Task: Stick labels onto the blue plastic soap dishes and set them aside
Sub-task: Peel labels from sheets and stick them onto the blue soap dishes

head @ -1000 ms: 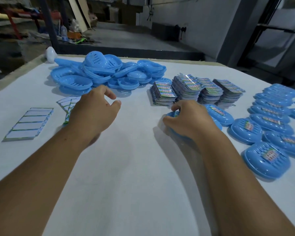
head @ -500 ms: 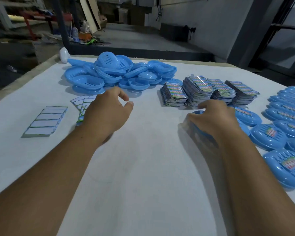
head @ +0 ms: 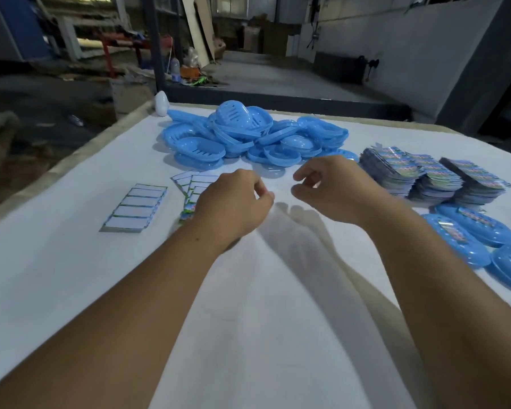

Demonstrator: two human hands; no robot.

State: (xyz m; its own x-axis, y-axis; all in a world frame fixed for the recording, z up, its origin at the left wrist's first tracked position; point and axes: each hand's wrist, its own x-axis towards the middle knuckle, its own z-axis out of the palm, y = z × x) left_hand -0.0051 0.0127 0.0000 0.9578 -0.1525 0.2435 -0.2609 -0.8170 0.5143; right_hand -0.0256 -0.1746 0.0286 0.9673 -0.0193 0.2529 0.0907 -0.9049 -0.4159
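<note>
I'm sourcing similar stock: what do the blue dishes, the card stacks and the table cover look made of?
Dishes: moulded plastic, smooth and slightly glossy, going by the soft highlights and slotted bottoms. Card stacks: probably glossy printed card or foil, since their tops glint. Table cover: matte white sheet, likely cloth or felt; it shows no shine.

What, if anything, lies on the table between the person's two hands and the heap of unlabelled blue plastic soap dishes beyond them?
Nothing visible does. The left hand and right hand hover over bare white table cover, and the heap of unlabelled blue plastic soap dishes lies just beyond their fingertips, with only open cloth between.
</note>
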